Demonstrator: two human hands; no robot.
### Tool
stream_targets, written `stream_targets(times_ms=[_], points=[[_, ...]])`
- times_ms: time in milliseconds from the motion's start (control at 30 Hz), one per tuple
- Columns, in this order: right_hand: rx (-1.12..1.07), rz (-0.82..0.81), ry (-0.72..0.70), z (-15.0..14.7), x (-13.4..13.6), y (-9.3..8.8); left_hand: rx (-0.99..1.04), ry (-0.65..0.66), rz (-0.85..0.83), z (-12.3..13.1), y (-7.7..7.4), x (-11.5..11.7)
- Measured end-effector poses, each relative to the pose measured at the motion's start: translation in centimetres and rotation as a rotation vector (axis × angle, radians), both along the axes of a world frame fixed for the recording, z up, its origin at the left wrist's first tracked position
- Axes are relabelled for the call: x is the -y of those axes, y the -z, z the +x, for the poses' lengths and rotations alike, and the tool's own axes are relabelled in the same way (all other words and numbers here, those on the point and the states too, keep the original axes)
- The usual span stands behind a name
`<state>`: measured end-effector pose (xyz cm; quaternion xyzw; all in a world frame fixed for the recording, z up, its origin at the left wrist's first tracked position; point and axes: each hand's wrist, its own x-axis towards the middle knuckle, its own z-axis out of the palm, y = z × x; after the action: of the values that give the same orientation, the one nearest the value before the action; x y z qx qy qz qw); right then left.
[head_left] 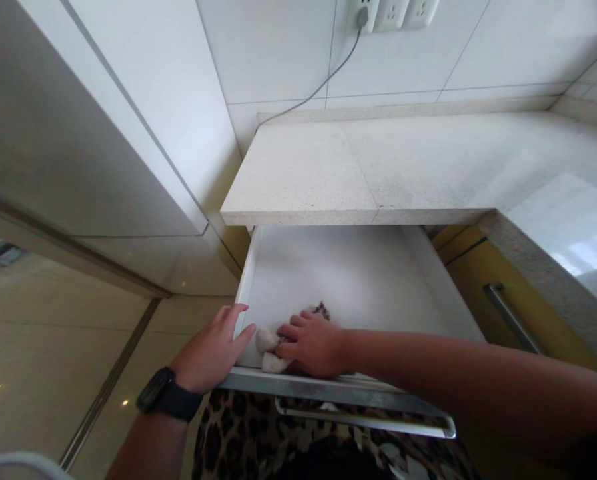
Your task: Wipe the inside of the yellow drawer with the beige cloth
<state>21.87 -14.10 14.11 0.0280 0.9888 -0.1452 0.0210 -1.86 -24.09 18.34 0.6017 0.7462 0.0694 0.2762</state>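
Observation:
A white drawer [338,267] is pulled out from under the countertop. Inside it, near the front left corner, my right hand [313,343] presses down on a crumpled cloth [274,362], pale with a dark-patterned part, its fingers curled over it. Much of the cloth is hidden under the palm. My left hand [213,347], with a black watch on the wrist, rests at the drawer's left front corner. Its thumb and fingers are apart over the side wall and it holds no loose thing.
Above the drawer juts the pale stone countertop [298,173]. A metal drawer handle [368,420] sticks out in front, close to leopard-print clothing [243,433]. To the right is a yellow cabinet front with a bar handle [513,319]. A grey cord [323,83] runs from a wall socket.

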Motion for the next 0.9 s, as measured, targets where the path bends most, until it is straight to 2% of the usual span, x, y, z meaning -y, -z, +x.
stream_targets(times_ms=[133,200,267,367,467,600,700,800,900], points=[[-0.109,0.157,-0.122,-3.6,-1.0,1.6,0.017,-0.009,-0.007,0.2,-0.1,-0.1],[-0.123,0.182,-0.117,-4.9,-2.4,2.0,0.039,-0.011,-0.004,0.2,-0.1,-0.2],[-0.110,0.189,-0.054,-5.8,-4.4,2.1,0.054,-0.015,0.010,0.1,-0.1,-0.2],[-0.083,0.182,0.156,-6.3,-7.9,1.8,0.063,-0.018,0.036,0.0,0.1,-0.2],[-0.071,0.170,0.458,-5.6,-11.8,1.5,0.056,-0.012,0.024,0.0,0.0,-0.3],[-0.035,0.176,0.958,-2.9,-16.9,2.2,0.026,-0.012,0.007,0.3,-0.6,-0.4],[-0.015,0.203,1.249,-1.0,-19.7,3.1,0.013,-0.003,0.019,0.6,-1.0,-0.4],[-0.009,0.225,1.369,-1.0,-20.6,3.6,0.010,0.007,0.026,0.7,-1.3,-0.3],[-0.026,0.238,1.308,-3.2,-19.5,3.5,0.014,0.004,0.024,0.8,-1.3,-0.3]])
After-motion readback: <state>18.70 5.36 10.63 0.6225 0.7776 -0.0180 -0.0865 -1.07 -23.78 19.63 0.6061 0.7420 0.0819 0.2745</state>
